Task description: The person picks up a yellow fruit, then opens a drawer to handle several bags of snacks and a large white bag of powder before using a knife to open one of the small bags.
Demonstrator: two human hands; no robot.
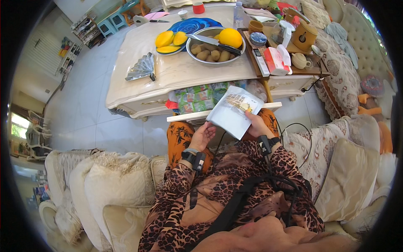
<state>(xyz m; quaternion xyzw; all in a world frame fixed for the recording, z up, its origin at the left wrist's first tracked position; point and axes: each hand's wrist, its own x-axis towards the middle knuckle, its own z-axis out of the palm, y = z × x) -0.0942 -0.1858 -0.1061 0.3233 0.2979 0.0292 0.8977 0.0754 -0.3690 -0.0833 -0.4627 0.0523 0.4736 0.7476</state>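
Observation:
My right hand grips the lower right edge of a white printed packet, held tilted over an open drawer. Beside the packet's lower left corner is my left hand, palm up with loosely curled fingers, holding nothing. Small green packets lie in the drawer. On the coffee table above, a metal bowl holds brown kiwifruit-like fruits and a yellow fruit. A knife rests across the bowl. Cut yellow fruit pieces are on a plate left of it.
A folding fan lies at the table's left. At the right, a wooden tray bears a tissue box, a teapot and cups. Another knife lies at the far edge. Sofa cushions flank me; a black cable loops at my right.

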